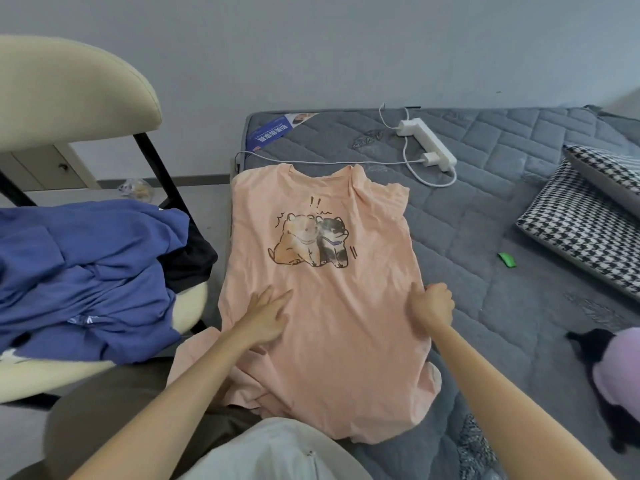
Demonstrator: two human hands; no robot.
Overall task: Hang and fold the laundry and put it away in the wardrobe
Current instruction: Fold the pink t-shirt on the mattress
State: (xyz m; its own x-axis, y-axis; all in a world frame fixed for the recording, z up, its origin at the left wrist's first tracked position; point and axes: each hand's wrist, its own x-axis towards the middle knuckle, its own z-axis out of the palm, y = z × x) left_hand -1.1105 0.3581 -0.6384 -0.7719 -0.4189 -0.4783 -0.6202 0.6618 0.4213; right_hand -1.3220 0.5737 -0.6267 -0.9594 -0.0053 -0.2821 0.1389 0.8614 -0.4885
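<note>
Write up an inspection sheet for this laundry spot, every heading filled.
Surface: grey quilted mattress, bare of sheets.
Job's things: peach T-shirt spread print-up on the mattress; blue garments heaped on the cream chair.
Clutter: small green item and houndstooth pillows on the mattress; purple-and-black bundle at the right edge.
Hands: left hand lies flat on the shirt, fingers straight; right hand grips the shirt's right edge.
Cables: white power strip on the mattress, charger plugged in; a white cable runs past the shirt's collar.
Surroundings: grey wall; cabinet behind the chair; no wardrobe seen.
</note>
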